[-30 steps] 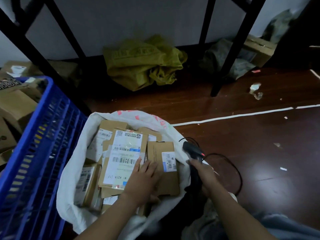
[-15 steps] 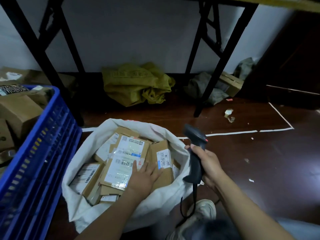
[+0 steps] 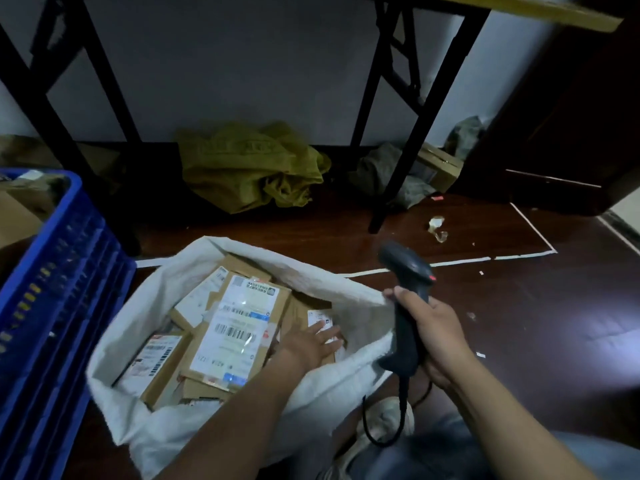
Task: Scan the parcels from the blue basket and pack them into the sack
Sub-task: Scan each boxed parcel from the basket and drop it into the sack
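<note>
Left hand: fingers straight and spread, lying flat on a small brown parcel inside the sack; it grips nothing.

Right hand: curled round the handle of the scanner, whose head is raised just beside the sack's right rim, with its cable hanging below. Your forefinger lies at that rim; whether it pinches the cloth cannot be told.

Progress, as a judgement:
- Done: the white sack stands open on the floor and is stacked with cardboard parcels almost to its mouth, so much of the packing looks complete.
- Left: the blue basket, at your left and touching the sack, shows brown cartons over its rim. You have these to scan and pack.

Writing:
- Large parcel, top of the pile: white label with a barcode, blue strips, a round logo at its far corner and a code that looks like "A21A". Finer print is too small to read.
- Flat parcel, left of it: barcode label with a red mark, unreadable.
- Yellow bag by the wall: faint print, illegible.
</note>
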